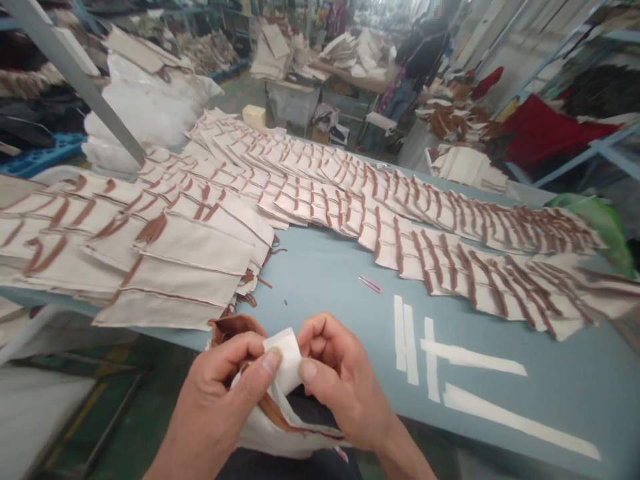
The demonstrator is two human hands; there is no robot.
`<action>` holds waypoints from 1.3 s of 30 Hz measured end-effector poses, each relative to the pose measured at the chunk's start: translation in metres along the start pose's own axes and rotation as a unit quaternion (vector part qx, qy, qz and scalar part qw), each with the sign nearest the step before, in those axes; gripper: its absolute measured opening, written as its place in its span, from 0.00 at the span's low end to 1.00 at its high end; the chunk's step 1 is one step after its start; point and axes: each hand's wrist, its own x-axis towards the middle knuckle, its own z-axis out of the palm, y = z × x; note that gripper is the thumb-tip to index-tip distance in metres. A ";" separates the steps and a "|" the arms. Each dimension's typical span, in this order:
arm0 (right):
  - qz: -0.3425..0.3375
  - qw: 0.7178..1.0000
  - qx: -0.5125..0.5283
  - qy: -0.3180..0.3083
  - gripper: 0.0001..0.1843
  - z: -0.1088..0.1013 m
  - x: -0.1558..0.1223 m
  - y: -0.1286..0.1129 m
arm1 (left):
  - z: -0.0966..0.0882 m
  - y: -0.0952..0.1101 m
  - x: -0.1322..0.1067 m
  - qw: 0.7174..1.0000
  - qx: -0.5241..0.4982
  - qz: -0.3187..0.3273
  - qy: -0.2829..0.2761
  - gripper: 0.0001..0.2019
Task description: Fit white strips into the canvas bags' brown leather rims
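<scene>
Both my hands are close together at the near edge of a blue table (330,280). My left hand (225,387) and my right hand (335,380) are closed on a cream cloth bag with brown trim (280,413), thumbs pinching a folded white corner of it. The bag hangs down over my lap, its brown strap bunched behind my left fingers. Rows of overlapping cream bags with brown straps (350,200) cover the table beyond my hands.
A small pink thread snip (371,285) lies on the blue surface. White tape strips (450,360) are stuck at the right. A green bag (600,220) sits at the far right edge. A person (415,60) stands at a distant table among fabric piles.
</scene>
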 end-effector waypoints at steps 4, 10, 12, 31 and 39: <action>0.017 1.000 -0.012 0.014 0.19 0.002 -0.003 0.000 | 0.009 -0.001 -0.003 1.000 0.004 0.013 0.026 0.17; 0.030 0.998 -0.038 0.042 0.16 -0.006 -0.009 0.003 | 0.020 -0.003 -0.008 0.999 -0.017 -0.021 0.018 0.16; 0.015 0.996 -0.064 0.054 0.14 -0.013 -0.010 0.001 | 0.020 -0.005 -0.007 1.000 -0.016 -0.020 0.014 0.16; -0.007 0.980 -0.200 0.018 0.12 -0.050 -0.003 -0.018 | 0.023 -0.026 0.020 0.983 -0.015 0.010 -0.180 0.23; -0.012 0.976 -0.218 0.006 0.10 -0.055 0.001 -0.013 | 0.021 -0.032 0.020 0.983 -0.030 -0.012 -0.179 0.26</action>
